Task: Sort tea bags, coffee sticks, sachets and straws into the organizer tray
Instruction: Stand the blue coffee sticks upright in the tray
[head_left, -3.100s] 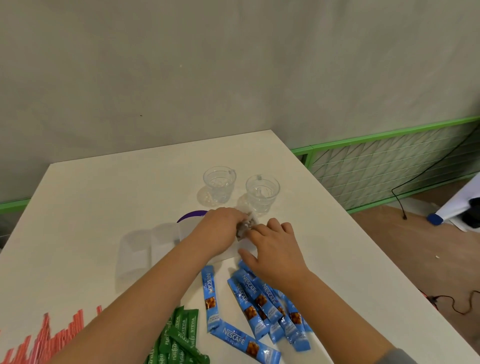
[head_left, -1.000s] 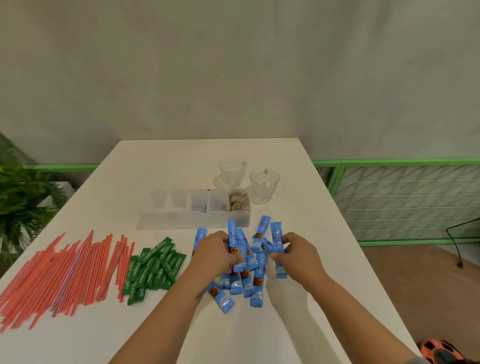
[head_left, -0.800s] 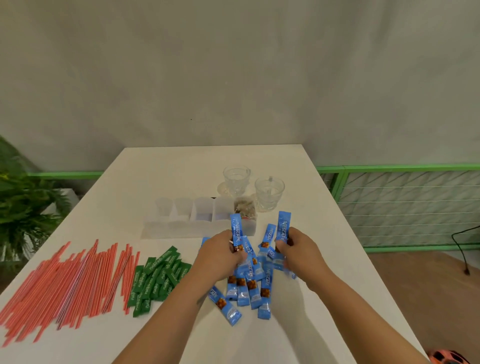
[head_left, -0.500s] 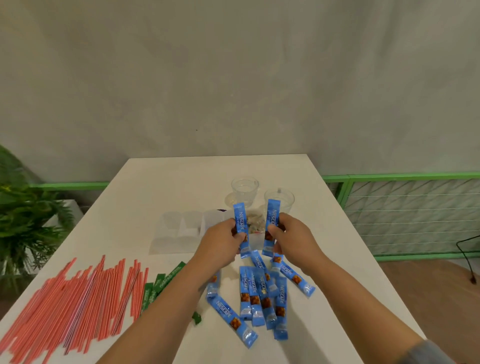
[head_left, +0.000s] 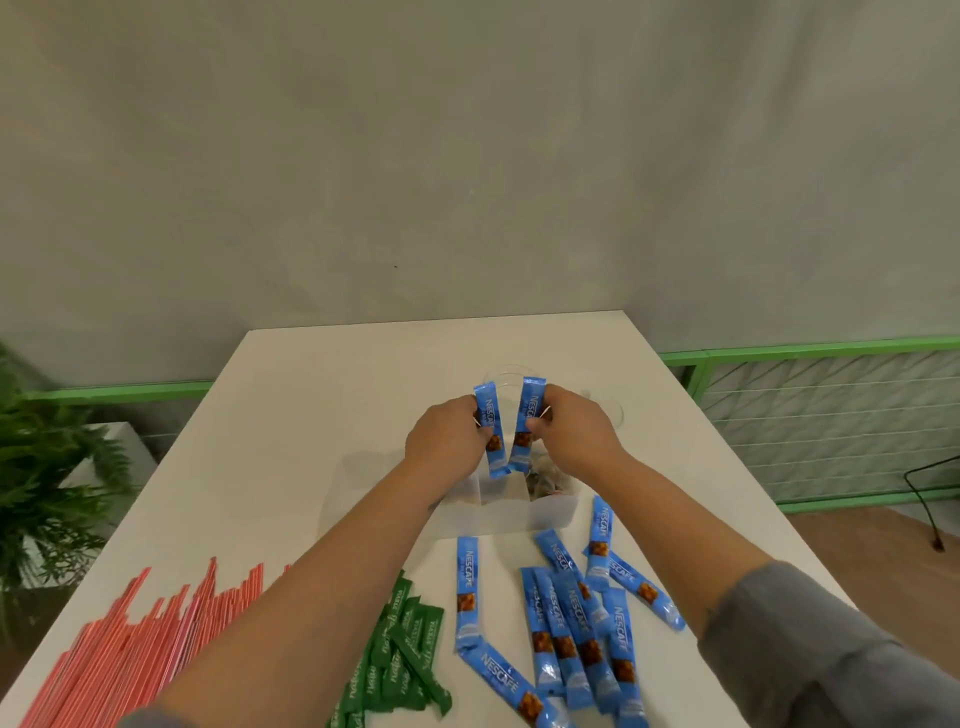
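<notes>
My left hand (head_left: 448, 436) pinches one blue coffee stick (head_left: 492, 423) upright, and my right hand (head_left: 571, 434) pinches a second blue coffee stick (head_left: 527, 421) beside it. Both sticks hang over the translucent organizer tray (head_left: 511, 512), lower ends just above a compartment next to the rightmost one, which holds tea bags (head_left: 545, 480). Several more blue coffee sticks (head_left: 571, 618) lie loose on the white table in front of the tray. Green sachets (head_left: 402, 649) lie in a heap to their left. Red straws (head_left: 140, 649) fan out at the near left.
Two clear glasses (head_left: 610, 413) stand behind the tray, mostly hidden by my hands. A potted plant (head_left: 47, 493) is beside the table's left edge. A green wire fence (head_left: 831, 415) runs along the right, with a black cable (head_left: 930, 499) on the floor.
Each hand picked one blue coffee stick out of the pile, lifted it and carried it forward over the tray. The camera has tilted, so the table sits lower in view.
</notes>
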